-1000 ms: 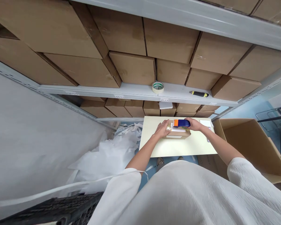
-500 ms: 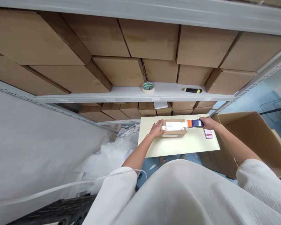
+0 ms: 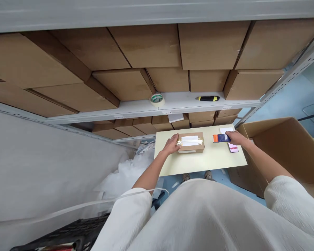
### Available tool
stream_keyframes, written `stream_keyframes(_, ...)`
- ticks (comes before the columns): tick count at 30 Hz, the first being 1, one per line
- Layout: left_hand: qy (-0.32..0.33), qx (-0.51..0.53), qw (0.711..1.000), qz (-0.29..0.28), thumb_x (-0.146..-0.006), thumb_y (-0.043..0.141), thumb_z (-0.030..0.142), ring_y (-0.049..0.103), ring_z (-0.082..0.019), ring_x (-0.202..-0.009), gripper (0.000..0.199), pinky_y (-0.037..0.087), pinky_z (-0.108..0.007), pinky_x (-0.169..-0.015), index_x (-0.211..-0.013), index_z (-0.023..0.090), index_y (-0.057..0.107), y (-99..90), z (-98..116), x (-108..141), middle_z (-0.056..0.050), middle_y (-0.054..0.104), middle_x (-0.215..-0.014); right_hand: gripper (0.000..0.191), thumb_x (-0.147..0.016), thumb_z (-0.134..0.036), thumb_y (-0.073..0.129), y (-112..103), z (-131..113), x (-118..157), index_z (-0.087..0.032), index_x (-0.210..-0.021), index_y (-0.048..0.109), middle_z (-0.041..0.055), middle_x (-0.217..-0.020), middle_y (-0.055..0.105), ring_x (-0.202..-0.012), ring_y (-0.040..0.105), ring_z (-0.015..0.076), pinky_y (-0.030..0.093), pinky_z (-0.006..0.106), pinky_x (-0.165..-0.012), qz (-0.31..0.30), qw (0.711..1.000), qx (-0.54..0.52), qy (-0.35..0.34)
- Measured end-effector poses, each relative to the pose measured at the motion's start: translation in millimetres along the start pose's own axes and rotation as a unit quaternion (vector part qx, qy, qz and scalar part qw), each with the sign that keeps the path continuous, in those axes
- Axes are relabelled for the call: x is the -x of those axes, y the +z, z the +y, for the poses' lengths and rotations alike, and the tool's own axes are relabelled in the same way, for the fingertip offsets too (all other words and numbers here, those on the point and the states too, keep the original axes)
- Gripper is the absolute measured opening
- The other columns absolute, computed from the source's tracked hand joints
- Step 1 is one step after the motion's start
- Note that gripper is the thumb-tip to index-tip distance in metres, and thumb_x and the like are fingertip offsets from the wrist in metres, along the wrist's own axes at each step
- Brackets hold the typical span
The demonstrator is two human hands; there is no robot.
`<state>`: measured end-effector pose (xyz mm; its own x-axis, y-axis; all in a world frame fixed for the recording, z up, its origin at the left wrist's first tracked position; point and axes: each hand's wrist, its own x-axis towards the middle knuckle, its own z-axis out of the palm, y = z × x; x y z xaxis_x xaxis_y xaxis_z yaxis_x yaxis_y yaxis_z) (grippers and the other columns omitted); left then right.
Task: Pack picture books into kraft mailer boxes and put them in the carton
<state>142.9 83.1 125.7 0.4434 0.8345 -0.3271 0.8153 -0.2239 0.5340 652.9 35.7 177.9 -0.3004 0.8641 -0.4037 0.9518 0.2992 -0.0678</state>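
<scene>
Clearly, the right grip [image 3: 234,137] clutches a tape dispenser [image 3: 221,138] right of centre; the left grip [image 3: 172,144], spread, touches a carton [image 3: 192,149].

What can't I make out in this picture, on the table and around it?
All in the head view:
White label on the cardboard box: any print too small to read.
The box's left end: covered by the left hand.
Tape dispenser: its handle end is hidden inside the right hand.
Phone: top hidden by the right hand; screen text too small.
Black crate: cut off by the bottom edge.
</scene>
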Motion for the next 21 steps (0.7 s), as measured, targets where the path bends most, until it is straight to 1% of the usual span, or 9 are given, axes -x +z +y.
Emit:
stream_keyframes(4,-0.012,-0.021,1.000,-0.016,-0.091,0.071,0.040,0.014,-0.031,-0.171,0.107,0.016,-0.053,-0.137,-0.176,0.025,0.006,-2.2,3.1,0.5,-0.016,0.020,-0.183,0.032,-0.090,-0.014,0.062,-1.2,-11.6,-9.0,-0.018,-0.122,0.059,0.0170,-0.118,0.074,-0.104,0.070,0.0305,0.043,0.039,-0.094,-0.024,0.999,0.031,0.001)
stream_keyframes(7,-0.011,-0.022,1.000,-0.016,-0.091,0.071,0.041,0.014,-0.031,-0.171,0.108,0.017,-0.053,-0.136,-0.176,0.025,0.007,-2.0,2.5,-0.4,-0.015,0.022,-0.182,0.041,-0.089,-0.010,0.061,-0.8,-19.8,-18.2,-0.016,-0.129,0.058,0.0187,-0.122,0.073,-0.108,0.070,0.0318,0.043,0.041,-0.097,-0.042,0.998,0.053,0.006)
stream_keyframes(11,-0.003,-0.012,1.000,-0.011,-0.090,0.072,0.042,0.015,-0.033,-0.170,0.108,0.021,-0.052,-0.135,-0.176,0.024,0.009,0.1,-0.9,-2.1,-0.016,0.022,-0.182,0.051,-0.086,-0.006,0.062,1.6,-34.9,-32.2,-0.017,-0.136,0.057,0.0196,-0.125,0.072,-0.108,0.070,0.0318,0.042,0.041,-0.098,-0.066,0.996,0.067,0.013)
stream_keyframes(14,0.005,0.006,1.000,-0.004,-0.088,0.074,0.041,0.016,-0.033,-0.170,0.109,0.023,-0.050,-0.136,-0.175,0.021,0.012,2.3,-3.9,-3.1,-0.017,0.022,-0.182,0.054,-0.085,-0.007,0.063,2.1,-51.8,-44.7,-0.016,-0.138,0.057,0.0213,-0.127,0.072,-0.111,0.071,0.0327,0.041,0.043,-0.100,-0.077,0.994,0.075,0.021)
stream_keyframes(17,0.025,0.032,0.999,0.005,-0.087,0.075,0.040,0.016,-0.033,-0.170,0.109,0.023,-0.046,-0.137,-0.175,0.020,0.015,4.5,-6.9,-3.6,-0.016,0.022,-0.182,0.056,-0.085,-0.008,0.066,-0.8,-72.6,-60.7,-0.015,-0.140,0.057,0.0222,-0.127,0.072,-0.113,0.071,0.0336,0.040,0.044,-0.102,-0.083,0.992,0.090,0.024)
stream_keyframes(21,0.026,0.058,0.998,0.004,-0.088,0.075,0.039,0.012,-0.034,-0.171,0.108,0.025,-0.049,-0.136,-0.176,0.021,0.015,7.1,-9.7,-4.1,-0.015,0.021,-0.182,0.058,-0.082,-0.009,0.074,-8.9,-97.0,-81.8,-0.016,-0.138,0.061,0.0227,-0.127,0.073,-0.117,0.072,0.0357,0.042,0.044,-0.103,-0.089,0.990,0.105,0.034)
